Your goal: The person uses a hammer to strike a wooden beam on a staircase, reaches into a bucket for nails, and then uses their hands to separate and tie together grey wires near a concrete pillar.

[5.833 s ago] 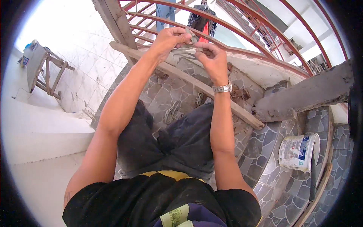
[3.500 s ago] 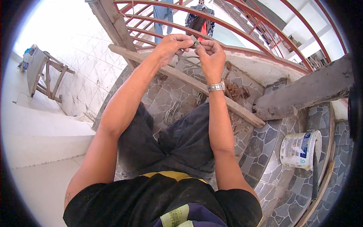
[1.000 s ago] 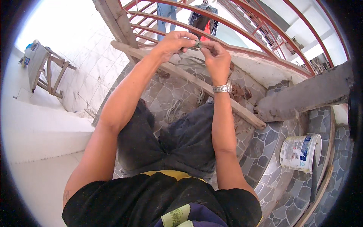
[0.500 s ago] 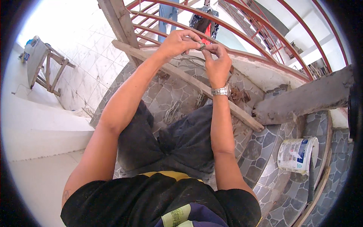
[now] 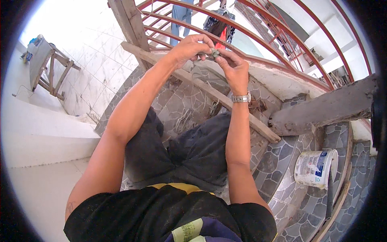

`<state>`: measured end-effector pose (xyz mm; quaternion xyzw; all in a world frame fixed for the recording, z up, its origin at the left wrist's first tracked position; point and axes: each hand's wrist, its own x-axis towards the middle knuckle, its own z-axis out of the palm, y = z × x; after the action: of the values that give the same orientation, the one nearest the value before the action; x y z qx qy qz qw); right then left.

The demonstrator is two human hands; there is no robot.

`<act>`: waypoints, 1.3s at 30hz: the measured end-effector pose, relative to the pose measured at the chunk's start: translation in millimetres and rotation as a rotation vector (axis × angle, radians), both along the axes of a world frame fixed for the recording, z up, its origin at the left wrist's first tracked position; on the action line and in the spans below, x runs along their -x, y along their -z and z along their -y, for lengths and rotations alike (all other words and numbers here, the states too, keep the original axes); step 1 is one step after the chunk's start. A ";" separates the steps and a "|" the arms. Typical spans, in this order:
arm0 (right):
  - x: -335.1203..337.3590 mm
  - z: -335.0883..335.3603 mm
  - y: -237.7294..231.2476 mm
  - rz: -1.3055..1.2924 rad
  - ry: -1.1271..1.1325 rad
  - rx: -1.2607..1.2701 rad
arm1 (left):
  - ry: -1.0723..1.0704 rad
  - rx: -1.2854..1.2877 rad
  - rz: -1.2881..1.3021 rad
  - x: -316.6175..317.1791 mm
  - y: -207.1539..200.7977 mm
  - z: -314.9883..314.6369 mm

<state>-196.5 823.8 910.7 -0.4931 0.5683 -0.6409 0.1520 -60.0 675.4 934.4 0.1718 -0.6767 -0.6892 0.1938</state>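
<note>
Up ahead of my body, my left hand (image 5: 195,49) and my right hand (image 5: 233,64) meet at a small knotted greenish-grey cord (image 5: 215,53). Both sets of fingertips pinch it, the left from its left side and the right from its right. Thin strands seem to trail below the hands, in front of a slanting wooden plank (image 5: 201,85). My right wrist wears a metal watch (image 5: 241,98). Loose pale cord (image 5: 183,120) lies on the stone-patterned floor between my knees, with another small bundle of cord (image 5: 214,107) near the plank.
A red metal railing (image 5: 250,34) curves across the far side, beside a wooden post (image 5: 131,30). A cement-stained beam (image 5: 322,107) juts in from the right. Below it a white bucket (image 5: 312,169) stands on the steps. A wooden bench (image 5: 46,66) is at far left.
My right hand has shifted slightly right and turned, its thumb now across the knotted cord. The left hand stays nearly in place, and more of the cord shows between the fingers.
</note>
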 end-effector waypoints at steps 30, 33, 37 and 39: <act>-6.3 4.5 0.8 0.029 0.181 0.110 | -0.052 -0.188 -0.241 17.6 19.5 -18.8; -13.6 8.8 2.8 0.025 0.280 0.114 | -0.113 -0.102 -0.246 20.0 19.1 -26.3; -5.8 12.9 8.5 0.073 0.367 0.113 | -0.108 -0.115 -0.294 21.7 19.2 -36.1; -3.6 11.1 8.4 0.107 0.339 0.109 | -0.119 -0.140 -0.266 20.3 16.5 -37.1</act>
<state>-193.0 812.7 902.3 -0.3628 0.5987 -0.7127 0.0450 -80.3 712.4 917.9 0.1318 -0.5841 -0.7386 0.3098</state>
